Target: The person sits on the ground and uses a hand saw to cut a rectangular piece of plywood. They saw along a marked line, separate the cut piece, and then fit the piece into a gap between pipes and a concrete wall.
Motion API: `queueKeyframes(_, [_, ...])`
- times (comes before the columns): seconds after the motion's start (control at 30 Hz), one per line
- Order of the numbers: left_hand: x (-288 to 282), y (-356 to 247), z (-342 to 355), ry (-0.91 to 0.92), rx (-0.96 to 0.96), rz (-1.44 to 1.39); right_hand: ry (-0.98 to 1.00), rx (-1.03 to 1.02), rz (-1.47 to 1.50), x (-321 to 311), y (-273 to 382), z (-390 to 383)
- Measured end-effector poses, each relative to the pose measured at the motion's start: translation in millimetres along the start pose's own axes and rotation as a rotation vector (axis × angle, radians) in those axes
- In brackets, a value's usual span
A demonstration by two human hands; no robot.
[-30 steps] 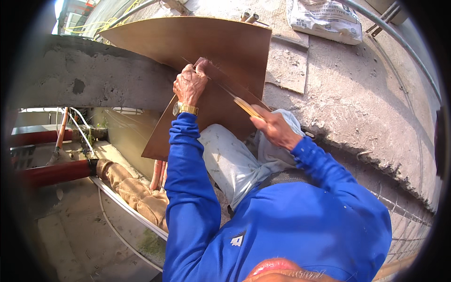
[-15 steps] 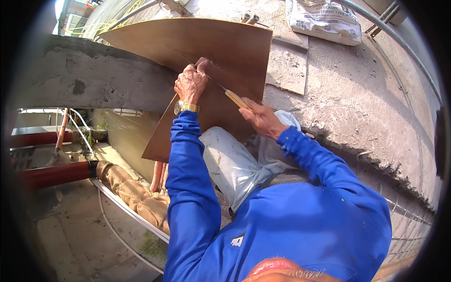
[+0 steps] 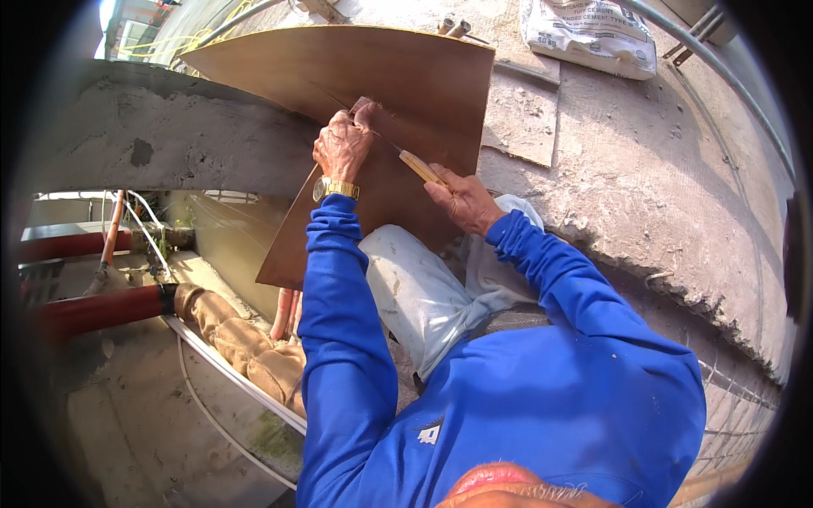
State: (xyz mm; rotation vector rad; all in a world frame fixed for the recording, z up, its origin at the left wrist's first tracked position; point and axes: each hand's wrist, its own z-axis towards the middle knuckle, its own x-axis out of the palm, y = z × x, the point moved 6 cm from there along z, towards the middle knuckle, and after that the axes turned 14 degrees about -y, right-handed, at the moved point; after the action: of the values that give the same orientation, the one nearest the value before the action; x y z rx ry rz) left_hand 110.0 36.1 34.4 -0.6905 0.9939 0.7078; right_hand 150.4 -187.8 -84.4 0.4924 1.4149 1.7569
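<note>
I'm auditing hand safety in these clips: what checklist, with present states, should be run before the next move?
1. Right hand gripping the yellow-handled, thin-bladed tool: ok.
2. Left hand on the thin, brown, flat board: ok.
3. Left fingers well away from the blade's line: not ok, the blade points toward them.
4. Gloves worn: not ok, both hands are bare.
5. Board supported underneath: cannot tell, its underside is hidden.

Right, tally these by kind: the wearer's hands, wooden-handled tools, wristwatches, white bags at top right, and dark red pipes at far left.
Left hand and right hand: 2
Wooden-handled tool: 1
Gold wristwatch: 1
White bag: 1
Dark red pipes: 2
Total: 7
</note>
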Motion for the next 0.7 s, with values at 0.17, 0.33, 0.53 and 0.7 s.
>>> queueKeyframes(0.17, [0,21,2,0.030,-0.042,0.014,0.179,0.214,-0.014,-38,43,-41])
queueKeyframes(0.33, [17,25,-1,-0.058,-0.044,-0.004,0.106,0.062,-0.078,-102,36,-113])
queueKeyframes(0.53, [8,10,1,-0.065,0.010,-0.022,0.054,0.039,-0.116,-2,6,4])
queueKeyframes(0.7, [15,24,3,-0.020,-0.011,-0.040,0.211,0.277,0.040,-51,44,-56])
